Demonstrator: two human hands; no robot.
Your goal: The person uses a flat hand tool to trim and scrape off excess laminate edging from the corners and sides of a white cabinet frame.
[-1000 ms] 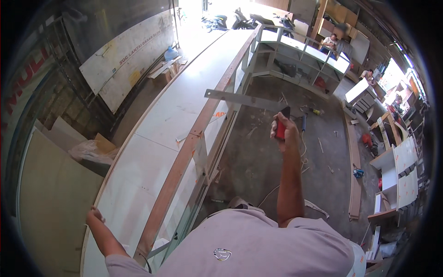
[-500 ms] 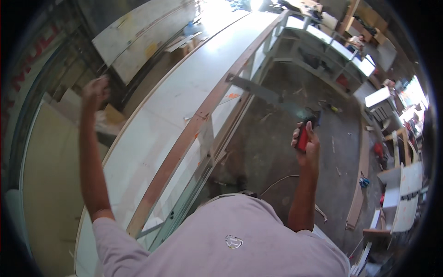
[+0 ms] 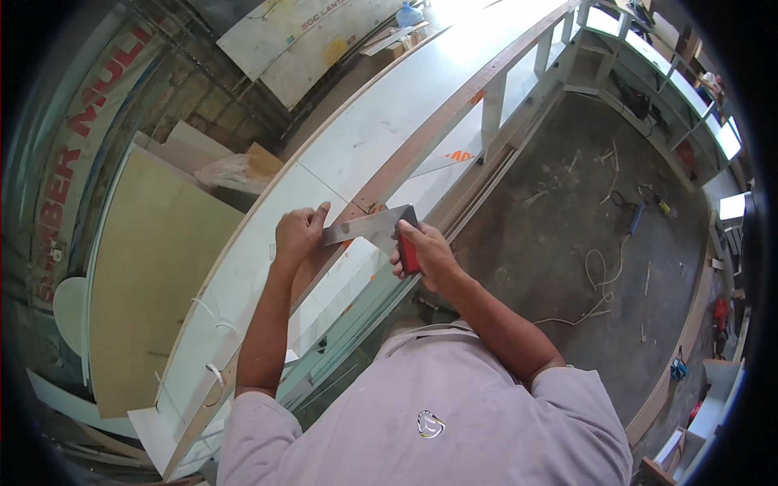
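My right hand [image 3: 421, 253] is closed round the red and black handle of a handsaw [image 3: 369, 227]. The saw's metal blade runs left from the handle, above a brown wooden rail [image 3: 395, 172]. Around the far part of the blade my left hand [image 3: 300, 235] is curled, thumb up, with the blade's tip just showing beyond it; its inner fingers are hidden. The rail lies along a long white cabinet frame [image 3: 267, 202], and whether the blade touches it I cannot tell.
Sheets of board [image 3: 154, 283] lean to the left of the frame. On the floor to the right lie a pale cord [image 3: 596, 279] and a power tool [image 3: 636, 219]. More white cabinet frames [image 3: 656, 97] stand at the far right, with a person partly visible behind.
My right hand has brought the handsaw left, from over the floor to above the rail. My raised left hand has come in to the blade and closed on it. The view has shifted left.
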